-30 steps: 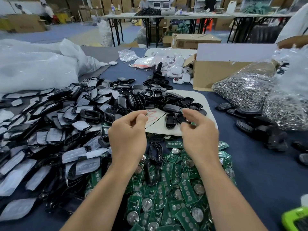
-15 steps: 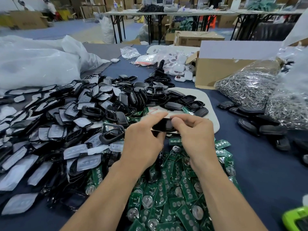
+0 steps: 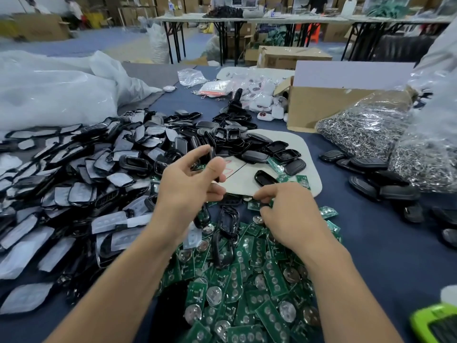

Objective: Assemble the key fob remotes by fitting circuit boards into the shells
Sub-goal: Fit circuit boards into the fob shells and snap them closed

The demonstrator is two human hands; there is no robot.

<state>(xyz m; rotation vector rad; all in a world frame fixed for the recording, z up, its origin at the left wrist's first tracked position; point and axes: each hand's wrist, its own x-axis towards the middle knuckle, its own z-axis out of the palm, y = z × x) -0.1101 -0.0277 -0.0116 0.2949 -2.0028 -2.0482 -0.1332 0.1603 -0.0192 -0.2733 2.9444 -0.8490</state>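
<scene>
My left hand (image 3: 190,179) loosely pinches a black shell (image 3: 211,153) above the surface (image 3: 371,243), and my right hand (image 3: 286,214) pinches a circuit board (image 3: 256,206) at the board pile's (image 3: 247,293) far edge, so I judge either could slip into the clutter.

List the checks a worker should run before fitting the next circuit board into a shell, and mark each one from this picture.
1. Circuit boards within reach: ok, the green pile lies under both hands.
2. Empty shells available: ok, they are heaped on the white mat's far side.
3. Right hand has a board: cannot tell. It pinches a small part at the pile's edge.
4. Left hand holds a shell: cannot tell. It is raised with its fingers curled.
5. Bare mat to work on: ok.
</scene>
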